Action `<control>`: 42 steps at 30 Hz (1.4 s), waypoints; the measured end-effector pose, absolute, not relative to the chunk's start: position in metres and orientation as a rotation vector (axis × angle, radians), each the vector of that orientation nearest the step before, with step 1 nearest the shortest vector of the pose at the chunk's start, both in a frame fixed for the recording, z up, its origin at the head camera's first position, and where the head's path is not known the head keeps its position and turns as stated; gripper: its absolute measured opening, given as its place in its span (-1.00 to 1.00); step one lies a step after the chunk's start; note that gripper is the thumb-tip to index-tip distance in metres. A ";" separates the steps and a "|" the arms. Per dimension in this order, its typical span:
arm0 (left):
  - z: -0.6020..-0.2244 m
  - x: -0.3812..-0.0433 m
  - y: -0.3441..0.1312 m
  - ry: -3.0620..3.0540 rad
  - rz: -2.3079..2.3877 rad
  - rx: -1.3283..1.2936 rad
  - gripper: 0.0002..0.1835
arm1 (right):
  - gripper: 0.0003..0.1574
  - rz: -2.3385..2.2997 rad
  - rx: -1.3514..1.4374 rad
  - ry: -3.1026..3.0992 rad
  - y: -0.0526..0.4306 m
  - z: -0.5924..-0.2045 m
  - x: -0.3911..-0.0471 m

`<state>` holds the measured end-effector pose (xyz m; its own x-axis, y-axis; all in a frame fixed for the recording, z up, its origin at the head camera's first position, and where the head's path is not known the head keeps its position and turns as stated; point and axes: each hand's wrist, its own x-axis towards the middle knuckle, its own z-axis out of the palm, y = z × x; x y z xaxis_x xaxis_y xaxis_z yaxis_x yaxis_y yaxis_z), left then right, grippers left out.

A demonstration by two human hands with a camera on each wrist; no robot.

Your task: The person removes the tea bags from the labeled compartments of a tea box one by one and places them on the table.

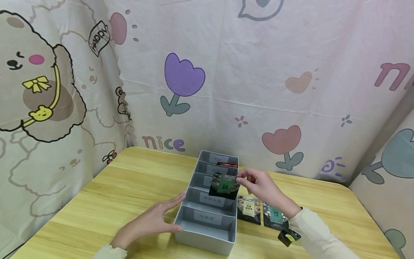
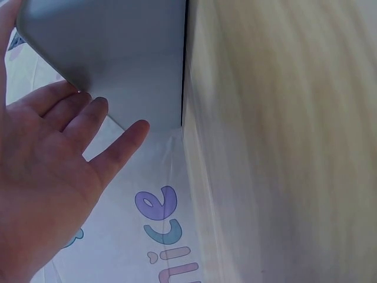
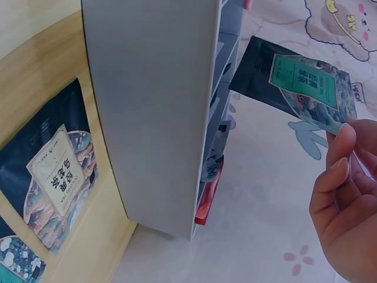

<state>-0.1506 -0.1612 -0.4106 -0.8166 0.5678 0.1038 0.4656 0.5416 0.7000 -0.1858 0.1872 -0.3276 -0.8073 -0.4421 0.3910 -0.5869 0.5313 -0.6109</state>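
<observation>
My right hand (image 1: 263, 187) pinches a black tea sachet (image 1: 225, 186) with a green label by its edge. The sachet hangs tilted above the middle compartments of a long grey divided box (image 1: 205, 243). In the right wrist view, thumb and fingertips hold the corner of the sachet (image 3: 303, 82), clear of the box. My left hand (image 1: 155, 217) is at the box's left side, thumb near the front corner. The left wrist view shows its fingers (image 2: 121, 150) fairly straight and spread along the wall. A red packet (image 1: 227, 164) stands in a rear compartment.
Right of the box, two more sachets lie on the wooden table (image 1: 139, 187): one with a cream label (image 1: 249, 208), one with a green label (image 1: 275, 216). Compartments carry handwritten white labels (image 1: 208, 217). A patterned cloth (image 1: 226, 72) hangs behind the table.
</observation>
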 end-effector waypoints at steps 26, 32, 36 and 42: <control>-0.409 -0.149 -0.162 2.663 1.122 0.919 -0.01 | -0.87 1.495 0.646 -2.543 0.195 -0.333 -0.179; -0.408 -0.148 -0.163 2.661 1.131 0.910 -0.02 | -0.83 1.610 0.583 -2.510 0.200 -0.340 -0.178; -0.408 -0.148 -0.163 2.660 1.128 0.906 -0.02 | -0.80 1.694 0.439 -2.472 0.206 -0.345 -0.177; -0.408 -0.148 -0.162 2.666 1.122 0.919 -0.02 | -0.79 1.751 0.373 -2.394 0.216 -0.349 -0.176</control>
